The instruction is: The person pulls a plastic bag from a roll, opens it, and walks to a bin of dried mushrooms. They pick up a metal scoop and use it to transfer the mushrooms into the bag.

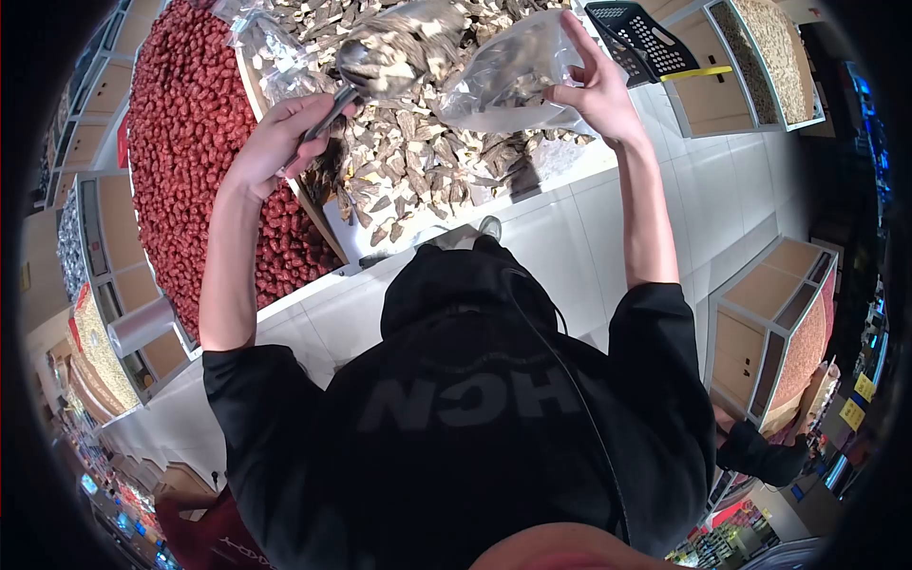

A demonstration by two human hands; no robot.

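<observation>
My left hand [285,142] is closed around the metal handle of a scoop [340,101]. The scoop's head is blurred and carries dark-and-cream dried pieces. Below it spreads a heap of the same pieces [427,176], which look like dried mushroom chunks. A clear plastic bag [503,71] hangs from my right hand [603,100], its edge caught by the fingers while the index finger stretches out. The scoop is just left of the bag, over the heap. Another clear plastic bag [275,57] lies on the heap's left edge.
Dried red dates [195,114] fill the left bin, behind a wooden divider [318,223]. A black basket [632,38] with a yellow handle sits at the upper right. A roll of plastic [141,326] is at the left. Other bins and people are around the pale tiled floor [570,237].
</observation>
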